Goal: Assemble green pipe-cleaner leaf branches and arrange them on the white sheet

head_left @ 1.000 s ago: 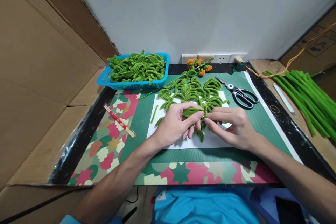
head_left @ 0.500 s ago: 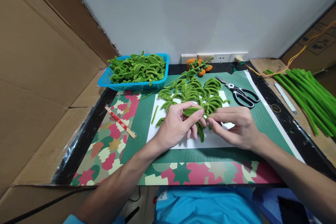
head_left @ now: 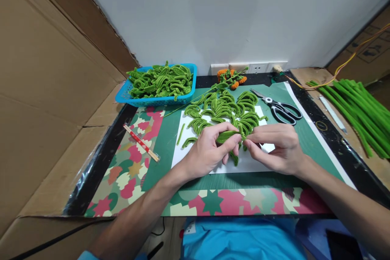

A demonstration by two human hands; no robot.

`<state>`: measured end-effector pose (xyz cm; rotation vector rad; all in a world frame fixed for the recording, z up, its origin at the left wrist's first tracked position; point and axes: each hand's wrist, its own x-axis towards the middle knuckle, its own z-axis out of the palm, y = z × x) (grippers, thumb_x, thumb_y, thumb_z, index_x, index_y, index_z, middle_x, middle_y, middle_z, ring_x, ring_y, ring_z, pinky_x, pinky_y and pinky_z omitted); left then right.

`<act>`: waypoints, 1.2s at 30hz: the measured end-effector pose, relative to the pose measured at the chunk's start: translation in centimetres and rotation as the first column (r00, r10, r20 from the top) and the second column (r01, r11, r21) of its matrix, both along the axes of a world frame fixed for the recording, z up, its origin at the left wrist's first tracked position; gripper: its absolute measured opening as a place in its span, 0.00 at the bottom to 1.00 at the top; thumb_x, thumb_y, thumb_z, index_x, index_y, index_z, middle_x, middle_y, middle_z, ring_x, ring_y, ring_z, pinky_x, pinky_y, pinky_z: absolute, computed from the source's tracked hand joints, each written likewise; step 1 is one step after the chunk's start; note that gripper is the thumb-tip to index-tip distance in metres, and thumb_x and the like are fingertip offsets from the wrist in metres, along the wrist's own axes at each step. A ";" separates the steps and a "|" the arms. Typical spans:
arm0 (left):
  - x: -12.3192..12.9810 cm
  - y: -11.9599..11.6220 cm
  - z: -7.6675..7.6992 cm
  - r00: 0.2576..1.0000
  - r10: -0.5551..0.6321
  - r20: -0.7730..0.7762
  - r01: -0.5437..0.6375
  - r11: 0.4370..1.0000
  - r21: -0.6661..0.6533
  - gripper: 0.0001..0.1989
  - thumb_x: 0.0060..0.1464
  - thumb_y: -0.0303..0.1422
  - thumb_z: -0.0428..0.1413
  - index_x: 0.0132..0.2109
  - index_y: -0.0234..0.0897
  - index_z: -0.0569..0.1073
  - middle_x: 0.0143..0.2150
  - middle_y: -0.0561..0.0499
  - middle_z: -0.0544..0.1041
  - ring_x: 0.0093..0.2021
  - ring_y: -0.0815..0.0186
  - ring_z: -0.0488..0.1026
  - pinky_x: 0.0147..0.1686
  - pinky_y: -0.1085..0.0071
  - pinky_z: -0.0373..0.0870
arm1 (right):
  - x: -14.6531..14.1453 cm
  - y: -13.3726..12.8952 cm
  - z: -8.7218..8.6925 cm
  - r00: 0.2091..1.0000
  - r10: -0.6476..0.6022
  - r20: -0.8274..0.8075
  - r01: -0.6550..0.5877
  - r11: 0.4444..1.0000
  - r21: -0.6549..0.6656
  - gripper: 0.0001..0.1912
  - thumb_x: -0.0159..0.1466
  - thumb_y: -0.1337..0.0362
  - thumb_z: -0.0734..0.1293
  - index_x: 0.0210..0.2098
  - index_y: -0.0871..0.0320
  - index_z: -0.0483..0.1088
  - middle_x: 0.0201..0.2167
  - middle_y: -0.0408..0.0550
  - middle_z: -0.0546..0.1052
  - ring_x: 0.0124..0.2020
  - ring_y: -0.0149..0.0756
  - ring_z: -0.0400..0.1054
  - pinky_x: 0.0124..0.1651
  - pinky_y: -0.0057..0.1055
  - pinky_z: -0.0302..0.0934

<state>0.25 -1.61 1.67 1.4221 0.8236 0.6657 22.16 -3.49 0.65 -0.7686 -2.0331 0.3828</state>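
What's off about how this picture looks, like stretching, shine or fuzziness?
All in the head view: the green stems at right look stretched and soft towards the frame's edge; clear plastic along the left table edge catches glare; a soft shadow dims the wall; the top right corner darkens; finer detail at the fingertips is too small to judge.

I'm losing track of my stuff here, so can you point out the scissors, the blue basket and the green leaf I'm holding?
Scissors [head_left: 268, 100]: head view, on the round pivot.
Blue basket [head_left: 164, 101]: head view, on the front wall.
Green leaf [head_left: 225, 136]: head view, on its broad part.
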 end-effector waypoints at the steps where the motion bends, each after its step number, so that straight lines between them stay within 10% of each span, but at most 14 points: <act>1: 0.1 0.0 -0.1 1.000 0.006 0.020 -0.006 1.000 -0.010 0.14 0.66 0.42 0.65 0.44 0.35 0.75 0.31 0.53 0.80 0.21 0.74 0.71 0.23 0.79 0.68 | 0.0 0.0 0.0 1.000 0.004 0.002 -0.004 1.000 0.003 0.14 0.72 0.70 0.66 0.30 0.56 0.77 0.19 0.40 0.71 0.19 0.29 0.60 0.25 0.29 0.53; 7: 0.0 0.7 -0.3 0.993 0.048 0.104 -0.038 0.995 -0.091 0.17 0.63 0.44 0.67 0.37 0.32 0.79 0.30 0.51 0.79 0.18 0.75 0.70 0.15 0.79 0.59 | 0.5 0.5 -0.1 0.998 0.005 0.065 -0.007 0.999 0.031 0.10 0.74 0.69 0.65 0.37 0.58 0.78 0.23 0.43 0.76 0.22 0.31 0.67 0.27 0.30 0.59; 14: -0.6 0.9 -0.3 0.994 0.013 0.104 0.002 0.989 -0.145 0.14 0.62 0.40 0.68 0.35 0.33 0.80 0.25 0.55 0.74 0.17 0.76 0.66 0.16 0.79 0.58 | 1.7 1.2 -0.1 0.971 -0.146 0.188 0.084 0.950 0.301 0.21 0.72 0.70 0.71 0.64 0.57 0.72 0.54 0.59 0.83 0.48 0.43 0.83 0.43 0.33 0.76; 24: -0.5 0.6 -0.3 0.996 0.020 0.083 -0.018 0.999 -0.027 0.13 0.63 0.40 0.66 0.37 0.34 0.81 0.22 0.56 0.70 0.18 0.75 0.65 0.19 0.77 0.58 | 1.7 1.4 -0.3 0.936 -0.167 0.311 -0.007 0.872 0.489 0.12 0.74 0.68 0.69 0.56 0.61 0.75 0.47 0.58 0.85 0.40 0.40 0.82 0.39 0.33 0.74; 36: -0.2 0.7 -0.3 0.978 -0.068 0.199 0.124 0.951 -0.282 0.13 0.57 0.38 0.69 0.33 0.31 0.80 0.16 0.54 0.68 0.14 0.75 0.61 0.15 0.79 0.51 | 0.6 1.0 -1.1 0.943 -0.085 0.322 -0.085 0.874 0.478 0.07 0.76 0.70 0.60 0.45 0.59 0.70 0.30 0.46 0.77 0.27 0.33 0.70 0.31 0.31 0.60</act>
